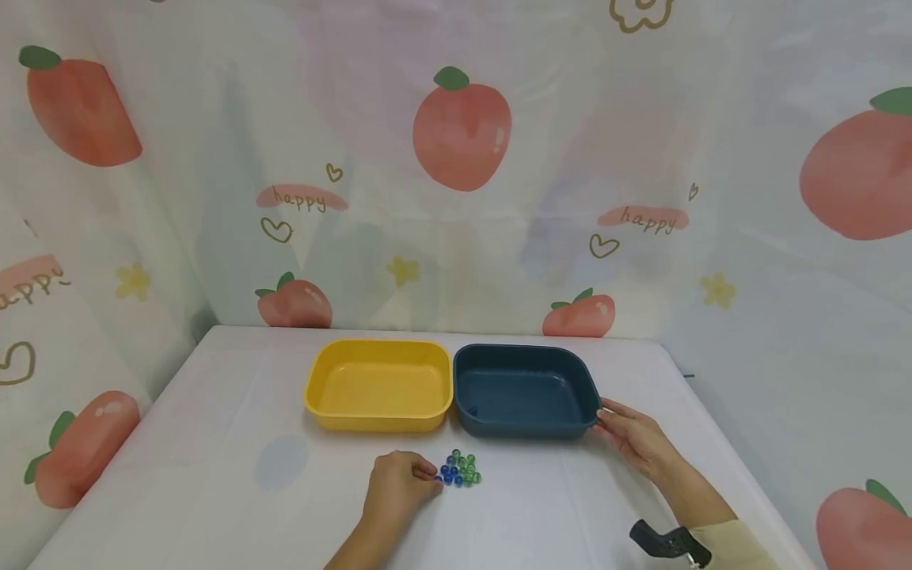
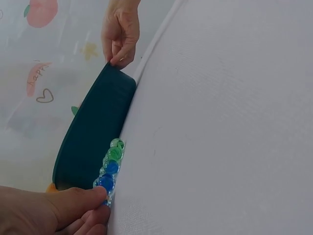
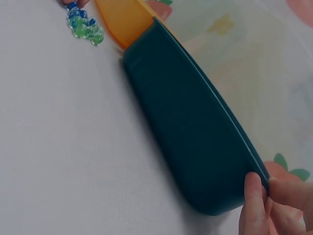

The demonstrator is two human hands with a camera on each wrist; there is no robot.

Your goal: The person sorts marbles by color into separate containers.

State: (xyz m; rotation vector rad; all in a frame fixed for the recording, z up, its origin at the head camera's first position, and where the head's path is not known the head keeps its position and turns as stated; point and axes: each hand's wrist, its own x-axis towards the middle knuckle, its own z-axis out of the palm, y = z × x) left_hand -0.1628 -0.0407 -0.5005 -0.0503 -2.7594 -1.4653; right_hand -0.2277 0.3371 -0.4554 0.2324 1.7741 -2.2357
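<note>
A small cluster of green marbles (image 1: 470,468) and blue marbles (image 1: 448,470) lies on the white table in front of two basins. At the cluster's left edge my left hand (image 1: 402,484) pinches a blue marble (image 1: 438,480) between thumb and fingers; the left wrist view has the thumb (image 2: 80,203) right at the blue glass. My right hand (image 1: 636,437) holds the right end of the dark blue basin (image 1: 527,430), with thumb and fingers at its rim in the right wrist view. Inside that basin, near its front left corner, sits one small blue marble (image 1: 473,411).
A yellow basin (image 1: 378,423) stands against the left side of the dark blue one. White cloth covers the table (image 1: 235,443), and a fruit-printed curtain (image 1: 442,261) hangs behind and beside it. A black strap device (image 1: 670,543) shows by the right sleeve.
</note>
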